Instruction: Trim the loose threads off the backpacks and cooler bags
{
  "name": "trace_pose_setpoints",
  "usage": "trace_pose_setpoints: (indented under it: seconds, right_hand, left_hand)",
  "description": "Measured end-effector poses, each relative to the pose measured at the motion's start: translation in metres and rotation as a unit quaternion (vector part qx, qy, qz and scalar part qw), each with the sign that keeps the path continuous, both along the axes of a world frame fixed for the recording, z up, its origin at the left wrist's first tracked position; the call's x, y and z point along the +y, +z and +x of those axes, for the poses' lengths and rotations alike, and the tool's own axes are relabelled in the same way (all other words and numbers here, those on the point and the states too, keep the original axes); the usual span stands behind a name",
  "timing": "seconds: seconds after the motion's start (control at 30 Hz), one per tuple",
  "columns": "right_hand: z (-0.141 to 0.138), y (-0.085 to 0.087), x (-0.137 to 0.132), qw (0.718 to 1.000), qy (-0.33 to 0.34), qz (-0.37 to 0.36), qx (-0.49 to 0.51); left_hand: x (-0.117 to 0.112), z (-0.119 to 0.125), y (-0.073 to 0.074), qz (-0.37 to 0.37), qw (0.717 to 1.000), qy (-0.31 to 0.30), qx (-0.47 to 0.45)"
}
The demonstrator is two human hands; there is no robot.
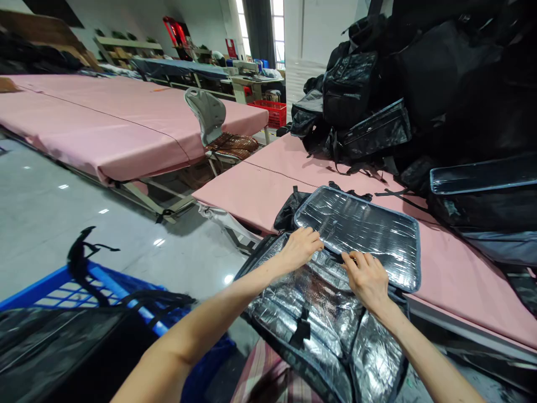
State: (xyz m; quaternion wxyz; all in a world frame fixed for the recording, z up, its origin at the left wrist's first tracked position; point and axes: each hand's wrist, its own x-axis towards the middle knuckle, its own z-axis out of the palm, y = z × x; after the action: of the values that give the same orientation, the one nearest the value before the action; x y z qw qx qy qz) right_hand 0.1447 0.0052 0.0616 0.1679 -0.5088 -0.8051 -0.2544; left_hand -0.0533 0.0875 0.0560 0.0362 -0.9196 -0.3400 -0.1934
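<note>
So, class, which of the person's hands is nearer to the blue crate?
Left. The left hand is at the edge of the silver-lined bag, on the side toward the blue crate; the right hand is at the same edge, farther to the right.

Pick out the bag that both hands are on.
The silver-lined bag, spread open: the left hand and right hand pinch its edge, while no hand touches the dark bags heaped beyond.

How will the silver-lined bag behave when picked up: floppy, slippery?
The silver-lined bag will probably sag: its lining is creased and its body extends past the near pink table. Its rectangular panel may hold shape better, since it lies fairly flat. The glossy surfaces could feel slippery.
</note>
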Motion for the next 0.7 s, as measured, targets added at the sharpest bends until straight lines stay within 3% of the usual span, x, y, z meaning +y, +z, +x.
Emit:
trace_pose_setpoints:
  seconds: [0.1,0.27,0.5,0.7]
  right_hand:
    - [0.002,0.004,0.005,1.0,0.002,0.004,0.001]
    - [0.002,0.004,0.007,1.0,0.025,0.011,-0.014]
    - [0.0,0.01,0.003,1.0,0.023,0.013,-0.01]
    - [-0.014,0.008,0.019,0.998,0.043,-0.013,-0.044]
  left_hand:
    - [0.018,0.009,0.022,-0.134,0.988,0.004,0.079]
    - [0.043,0.019,0.044,-0.336,0.929,0.015,0.155]
    - [0.051,0.021,0.045,-0.363,0.916,0.012,0.169]
    - [0.051,0.02,0.044,-0.362,0.916,0.01,0.172]
